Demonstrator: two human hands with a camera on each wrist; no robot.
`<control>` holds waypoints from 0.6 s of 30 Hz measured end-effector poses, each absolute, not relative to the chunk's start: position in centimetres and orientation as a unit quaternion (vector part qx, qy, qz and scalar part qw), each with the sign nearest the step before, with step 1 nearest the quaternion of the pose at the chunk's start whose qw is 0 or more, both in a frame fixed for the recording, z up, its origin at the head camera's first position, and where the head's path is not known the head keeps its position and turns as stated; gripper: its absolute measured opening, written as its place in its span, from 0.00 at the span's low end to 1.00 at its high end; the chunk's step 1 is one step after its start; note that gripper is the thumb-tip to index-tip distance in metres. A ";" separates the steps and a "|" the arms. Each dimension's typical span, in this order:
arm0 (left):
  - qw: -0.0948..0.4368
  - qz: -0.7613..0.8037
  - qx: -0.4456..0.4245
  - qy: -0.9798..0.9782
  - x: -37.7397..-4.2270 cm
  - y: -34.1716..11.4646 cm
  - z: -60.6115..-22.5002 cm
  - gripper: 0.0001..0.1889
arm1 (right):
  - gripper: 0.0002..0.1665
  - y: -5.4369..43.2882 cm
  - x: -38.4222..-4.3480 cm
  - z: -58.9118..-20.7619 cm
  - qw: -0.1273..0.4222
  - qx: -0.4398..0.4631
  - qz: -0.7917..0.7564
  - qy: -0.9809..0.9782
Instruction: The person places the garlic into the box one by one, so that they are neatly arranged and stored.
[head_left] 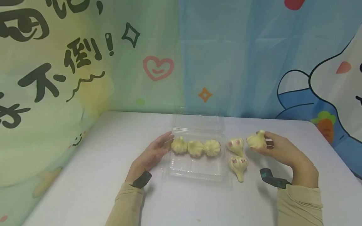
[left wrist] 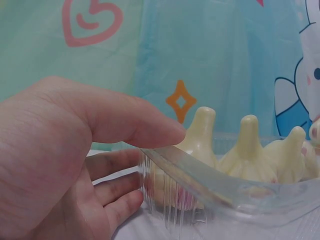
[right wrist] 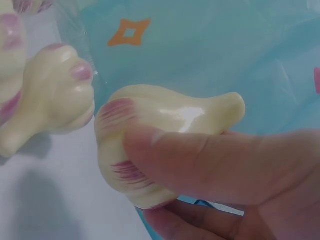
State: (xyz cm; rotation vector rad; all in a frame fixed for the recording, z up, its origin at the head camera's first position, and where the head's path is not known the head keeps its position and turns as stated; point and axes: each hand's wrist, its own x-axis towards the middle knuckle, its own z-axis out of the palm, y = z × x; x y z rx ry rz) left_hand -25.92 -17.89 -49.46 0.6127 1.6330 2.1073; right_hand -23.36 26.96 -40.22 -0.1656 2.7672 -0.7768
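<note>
My right hand (head_left: 278, 149) pinches a cream-coloured garlic bulb (head_left: 256, 140) above the table, and its stem points to the right in the right wrist view. Purple streaks mark the bulb (right wrist: 145, 125) beside the thumb. My left hand (head_left: 155, 152) is at the left side of a clear plastic container (head_left: 195, 172), thumb (left wrist: 150, 122) over the rim and other fingers (left wrist: 117, 190) extended along the outer wall. Inside the container, a row of three garlic bulbs (head_left: 195, 148) sits with stems up.
Two more garlic bulbs lie on the white table (head_left: 181, 201) just right of the container, one farther back (head_left: 235, 145) and one nearer (head_left: 238, 164). The container's transparent lid (head_left: 198, 122) is folded back toward the printed curtain (head_left: 215, 62) behind the table.
</note>
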 end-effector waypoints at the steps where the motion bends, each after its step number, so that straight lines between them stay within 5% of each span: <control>1: 0.202 0.755 0.221 0.584 -25.9 -17.9 -49.5 0.37 | 0.57 26.9 -23.4 -40.1 0.132 -0.057 -0.267 0.953; 18: 0.198 0.757 0.215 0.584 -26.1 -17.9 -49.8 0.36 | 0.55 24.7 -23.0 -38.7 0.117 -0.086 -0.263 0.954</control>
